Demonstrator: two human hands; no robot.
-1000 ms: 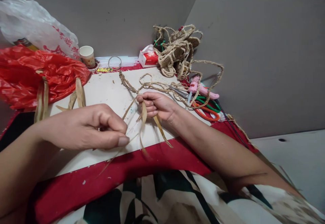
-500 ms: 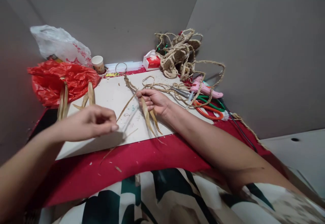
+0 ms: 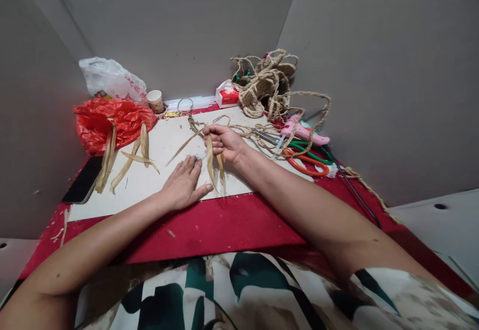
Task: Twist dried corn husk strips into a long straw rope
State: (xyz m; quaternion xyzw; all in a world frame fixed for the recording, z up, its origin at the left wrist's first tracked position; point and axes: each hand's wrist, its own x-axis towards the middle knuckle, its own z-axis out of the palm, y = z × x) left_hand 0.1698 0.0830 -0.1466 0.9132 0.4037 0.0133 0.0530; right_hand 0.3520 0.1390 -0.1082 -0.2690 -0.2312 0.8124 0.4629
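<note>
My left hand lies palm down on the white board, its fingers spread and nothing held. Just right of it, my right hand is closed on the strands of dry husk. Two yellowish husk strips hang down from its fingers, and a thin strand slants from them toward the left. Behind my right hand, a braided cord runs back from the fingertips along the board. More loose husk strips rest at the board's left side, partly on a red plastic bag.
A black phone lies at the left edge. Toward the back stand a paper cup and a red-white tissue box. Coiled rope, a pink glue gun and orange-handled scissors occupy the right side.
My left hand has come down and moved right onto the board, its fingers now spread. The right hand still grips the strands. The view has shifted slightly, showing the phone.
</note>
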